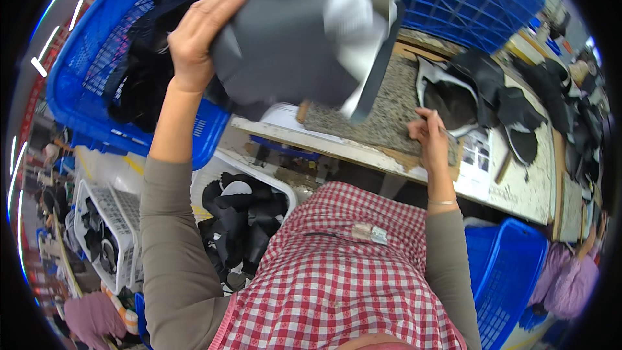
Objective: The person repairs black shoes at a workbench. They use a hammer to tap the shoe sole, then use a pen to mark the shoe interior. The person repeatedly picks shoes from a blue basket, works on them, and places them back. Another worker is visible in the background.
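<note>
My left hand [202, 32] is raised at the upper left, its fingers closed on the edge of a black shoe upper [285, 39] with white and light parts at its right side. Motion blurs this piece, and I cannot tell whether it is one layer or several. Over the right end of a speckled grey slab [369, 107], my right hand [430, 135] has its fingers curled in; what they hold, if anything, is too small to name. Just beyond that hand, another black upper [450, 100] with a white lining lies on the worktable [525, 188].
A blue basket [91, 91] with black pieces stands at the left, and a blue crate [447, 0] at the back. Black scraps fill a white tub [285, 188] below. A wooden handle [503, 168] and printed paper [476, 162] lie right. Another blue crate [512, 266] stands lower right.
</note>
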